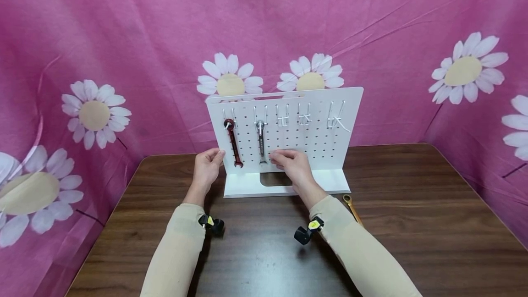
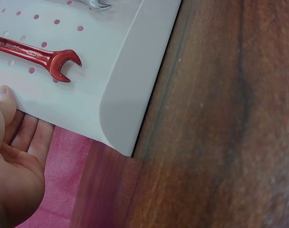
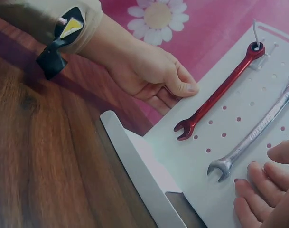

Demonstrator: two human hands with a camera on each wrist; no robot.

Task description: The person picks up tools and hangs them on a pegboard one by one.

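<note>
A white pegboard stand [image 1: 353, 104] stands upright on the table. My left hand [image 1: 206, 168] pinches its left edge, thumb on the front and fingers behind it, as the left wrist view shows. A red wrench [image 1: 233, 143] hangs from a hook near that edge. To its right hangs a silver wrench [image 1: 261, 143], its open end downward. Just right of the silver wrench's lower end is my right hand [image 1: 298, 168], in front of the board. In the right wrist view its fingers [image 3: 259, 194] are loosely bent with nothing between them and the thumb.
Several bare wire hooks [image 1: 282, 121] stick out across the board's upper right. On the wooden table [image 1: 412, 205], a gold wrench [image 1: 348, 200] lies partly hidden by my right sleeve. A pink cloth [image 1: 165, 58] with daisies hangs behind and at both sides.
</note>
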